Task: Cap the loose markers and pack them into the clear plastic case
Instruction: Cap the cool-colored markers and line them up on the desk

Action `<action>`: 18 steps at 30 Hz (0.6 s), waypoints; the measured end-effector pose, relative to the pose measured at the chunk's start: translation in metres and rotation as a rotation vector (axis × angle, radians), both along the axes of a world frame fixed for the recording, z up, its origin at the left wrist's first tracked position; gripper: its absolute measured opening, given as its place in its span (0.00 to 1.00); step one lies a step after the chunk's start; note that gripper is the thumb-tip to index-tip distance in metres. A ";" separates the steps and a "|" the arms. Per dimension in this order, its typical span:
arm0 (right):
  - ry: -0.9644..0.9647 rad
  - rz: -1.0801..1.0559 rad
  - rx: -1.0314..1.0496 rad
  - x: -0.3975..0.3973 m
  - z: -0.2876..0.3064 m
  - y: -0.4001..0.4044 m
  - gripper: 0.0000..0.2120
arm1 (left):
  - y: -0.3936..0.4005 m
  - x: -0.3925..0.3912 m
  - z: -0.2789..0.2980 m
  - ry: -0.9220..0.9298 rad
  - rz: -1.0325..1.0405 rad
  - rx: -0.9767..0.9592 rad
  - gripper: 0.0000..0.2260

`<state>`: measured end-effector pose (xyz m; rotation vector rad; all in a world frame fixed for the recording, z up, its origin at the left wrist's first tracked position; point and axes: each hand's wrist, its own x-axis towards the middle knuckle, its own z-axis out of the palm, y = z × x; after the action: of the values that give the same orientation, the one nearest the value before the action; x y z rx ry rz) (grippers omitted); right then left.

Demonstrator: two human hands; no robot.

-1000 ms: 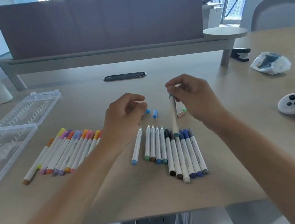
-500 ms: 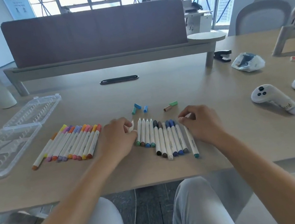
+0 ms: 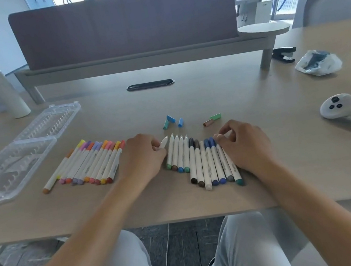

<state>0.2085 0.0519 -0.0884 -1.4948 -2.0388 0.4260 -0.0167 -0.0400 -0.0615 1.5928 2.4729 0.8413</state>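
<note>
Left hand (image 3: pixel 142 159) pinches one uncapped marker (image 3: pixel 163 143) at the left edge of the middle row (image 3: pixel 200 161), bare tip toward 1 o'clock. Right hand (image 3: pixel 245 144) rests curled on the right end of that row, fingertips (image 3: pixel 220 137) on the outermost pens; whether it grips one I cannot tell.

Step in hand, by my reading: capping. Four pens beside the left hand show bare white tips. Loose caps (image 3: pixel 171 121) lie at 12 o'clock from the row, three blue-teal ones together, a green and a brown one (image 3: pixel 211 119) toward 1 o'clock.

To do it well: match cap colour to the barrel's end plug, hold the barrel near its tip, push the cap straight along the axis until it seats. Keep the row steady with the right hand, since round barrels roll.

Materials: pens are smooth white plastic cylinders with coloured ends. Warm row (image 3: pixel 87 165) at 9 o'clock looks capped, in pink, orange, purple and yellow. Case (image 3: pixel 12 160) lies open at 10 o'clock, well apart from the hands: clear, thin, glossy, with ribbed slots, no pens in it. Table (image 3: pixel 257 100) is matte pale wood-look, flat.
</note>
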 end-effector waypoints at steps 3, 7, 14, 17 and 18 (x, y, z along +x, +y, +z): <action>-0.014 0.004 -0.006 -0.001 0.000 -0.002 0.10 | 0.002 -0.003 0.001 -0.062 0.007 0.037 0.09; -0.024 0.028 -0.012 0.001 0.006 -0.004 0.11 | 0.002 -0.005 0.007 -0.231 0.001 0.173 0.06; -0.018 0.088 0.027 -0.015 0.025 0.009 0.06 | 0.011 0.001 0.035 -0.765 -0.100 0.298 0.05; -0.028 0.146 0.038 -0.035 0.037 0.024 0.11 | 0.020 -0.004 0.043 -0.986 -0.121 0.292 0.05; -0.039 0.163 0.040 -0.043 0.041 0.029 0.12 | 0.025 -0.007 0.045 -1.048 -0.128 0.299 0.05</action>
<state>0.1656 0.0812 -0.0478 -1.3276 -2.1956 0.4203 -0.0241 -0.0151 -0.0169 0.9245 1.5267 1.5463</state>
